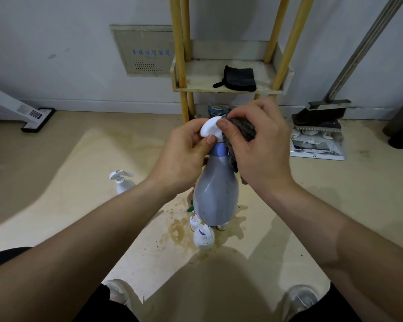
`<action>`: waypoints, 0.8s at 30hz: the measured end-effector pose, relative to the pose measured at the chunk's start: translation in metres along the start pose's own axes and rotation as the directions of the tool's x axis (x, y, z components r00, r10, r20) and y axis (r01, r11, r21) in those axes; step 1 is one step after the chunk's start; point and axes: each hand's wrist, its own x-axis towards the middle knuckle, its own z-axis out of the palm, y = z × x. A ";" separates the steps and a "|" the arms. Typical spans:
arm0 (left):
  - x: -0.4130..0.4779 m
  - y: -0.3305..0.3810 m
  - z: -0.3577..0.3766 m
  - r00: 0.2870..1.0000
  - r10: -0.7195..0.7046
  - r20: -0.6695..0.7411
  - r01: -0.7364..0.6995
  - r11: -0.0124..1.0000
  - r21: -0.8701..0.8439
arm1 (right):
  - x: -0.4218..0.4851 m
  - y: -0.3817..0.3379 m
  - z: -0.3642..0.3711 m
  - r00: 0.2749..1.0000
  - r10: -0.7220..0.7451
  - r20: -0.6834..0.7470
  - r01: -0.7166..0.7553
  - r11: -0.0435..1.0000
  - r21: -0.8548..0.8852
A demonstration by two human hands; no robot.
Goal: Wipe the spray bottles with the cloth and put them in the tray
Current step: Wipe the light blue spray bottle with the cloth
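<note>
1. the wiping step is in hand. the left hand (186,147) grips the white spray head (209,130) of a spray bottle (215,196), which is held upright in the centre of the frame, above the floor (79,205).
2. the right hand (261,145) pinches a grey cloth (242,131) against the head and neck, thumb on top. the hands are close together, both clamped at the top of the bottle.
3. the cloth covers only the top and one shoulder, so the body below looks unwiped. the next move probably calls for drawing the cloth down the body, or turning the bottle, while the left hand steadies the neck.
4. the rimmed shelf (196,88) on the yellow-poled rack (177,43), upper centre, is likely the tray. a folded black cloth (239,79) lies on it, so the bottle would have to stand beside that.
5. a small white bottle (122,182) stands on the floor at left of centre. a cluster of bottles (203,235) sits low centre in a brownish spill (177,231). the task seems far from done.
6. the held bottle is smooth plastic, shaped like a skittle. its grey-lilac body is speckled with dark spots, and it has a blue collar (220,149) and a glossy rounded head.
7. the grey cloth looks thick, ribbed and soft. the floor is pale, smooth and stained.
</note>
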 end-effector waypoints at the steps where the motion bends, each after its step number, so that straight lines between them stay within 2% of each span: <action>1: 0.000 0.000 0.000 1.000 -0.005 0.004 0.005 1.000 -0.010 | -0.001 0.000 0.001 1.000 -0.011 0.008 0.012 1.000 -0.004; 5: -0.001 0.002 -0.001 1.000 -0.027 -0.009 0.027 1.000 -0.014 | -0.003 0.000 0.002 0.995 -0.076 0.066 0.075 0.997 0.029; 10: 0.007 0.004 -0.010 0.987 -0.079 -0.143 0.073 0.996 -0.044 | -0.014 0.007 0.009 0.968 -0.030 0.248 0.012 0.997 0.077; 15: 0.008 0.009 -0.008 0.979 -0.141 -0.149 0.122 0.983 -0.134 | -0.020 0.003 0.011 0.992 0.084 0.093 -0.093 0.991 0.098; 19: 0.007 0.006 -0.002 0.976 -0.163 -0.142 0.139 0.976 -0.169 | -0.027 0.002 0.015 0.990 -0.032 0.136 0.022 0.997 0.073; 24: 0.014 0.004 -0.022 0.945 -0.227 -0.234 0.175 0.959 -0.223 | -0.045 0.011 0.020 0.910 -0.208 0.359 0.212 0.977 0.030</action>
